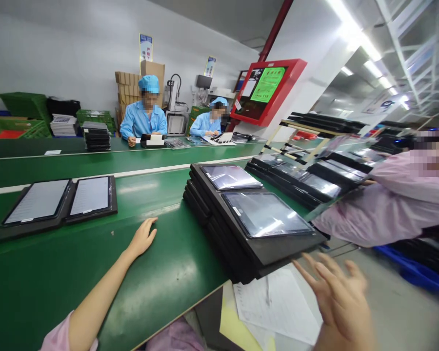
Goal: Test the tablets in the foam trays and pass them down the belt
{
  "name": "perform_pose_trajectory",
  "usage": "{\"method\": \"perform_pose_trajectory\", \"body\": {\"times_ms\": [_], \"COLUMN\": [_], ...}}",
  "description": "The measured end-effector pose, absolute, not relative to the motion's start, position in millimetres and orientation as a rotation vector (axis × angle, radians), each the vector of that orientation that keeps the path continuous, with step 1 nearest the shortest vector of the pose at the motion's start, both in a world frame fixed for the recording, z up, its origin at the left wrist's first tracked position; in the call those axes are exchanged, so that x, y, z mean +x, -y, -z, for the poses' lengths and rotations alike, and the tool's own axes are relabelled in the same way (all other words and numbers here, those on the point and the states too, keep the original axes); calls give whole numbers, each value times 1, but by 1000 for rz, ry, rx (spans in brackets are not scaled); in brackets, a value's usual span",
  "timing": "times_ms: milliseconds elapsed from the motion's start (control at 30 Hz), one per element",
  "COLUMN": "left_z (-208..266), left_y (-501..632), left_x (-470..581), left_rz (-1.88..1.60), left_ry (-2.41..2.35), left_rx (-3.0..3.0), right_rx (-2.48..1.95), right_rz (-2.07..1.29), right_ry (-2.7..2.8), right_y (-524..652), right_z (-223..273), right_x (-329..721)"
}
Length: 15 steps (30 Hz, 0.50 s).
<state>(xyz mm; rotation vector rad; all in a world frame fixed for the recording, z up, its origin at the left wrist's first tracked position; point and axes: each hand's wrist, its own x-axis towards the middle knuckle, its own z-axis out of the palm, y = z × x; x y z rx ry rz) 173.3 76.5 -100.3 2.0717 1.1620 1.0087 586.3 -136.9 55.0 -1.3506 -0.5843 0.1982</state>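
Observation:
My left hand (pixel 142 238) rests on the green tabletop (pixel 161 273), fingers stretched and nothing in them. To its right stands a stack of black foam trays (pixel 219 234); two tablets, a smaller-looking far one (pixel 232 176) and a nearer one (pixel 267 213), lie face up in the top tray. My right hand (pixel 336 287) hovers near the stack's front right corner, fingers spread and slightly blurred, holding nothing. Left of my left hand, another black tray (pixel 64 219) carries two tablets (pixel 38 201) with lit, pale screens. Below the stack lie printed sheets (pixel 278 304) with a pen on them.
Across the green bench, two people in blue (pixel 144 119) work with their hands at small items. At right, a person in pink (pixel 398 195) sits beside more trays of tablets (pixel 300 178) and a rack (pixel 296 141). A dark stack (pixel 97 137) stands at far left.

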Motion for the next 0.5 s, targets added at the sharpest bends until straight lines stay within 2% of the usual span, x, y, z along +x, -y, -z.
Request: {"method": "perform_pose_trajectory", "body": {"times_ms": [100, 200, 300, 500], "left_z": [100, 98, 97, 99], "left_y": [-62, -53, -51, -56], "left_x": [152, 144, 145, 143], "left_rz": [-943, -904, -851, -796], "left_ry": [-1230, -1251, -1257, -1238], "left_rx": [2154, 2236, 2337, 2400], "right_rx": [-1512, -1604, -1562, -1419], "right_rz": [419, 682, 783, 693], "right_ry": [783, 1331, 1639, 1694], "right_y": [137, 122, 104, 102], "right_z": [-54, -48, -34, -23], "right_x": [560, 528, 513, 531]}}
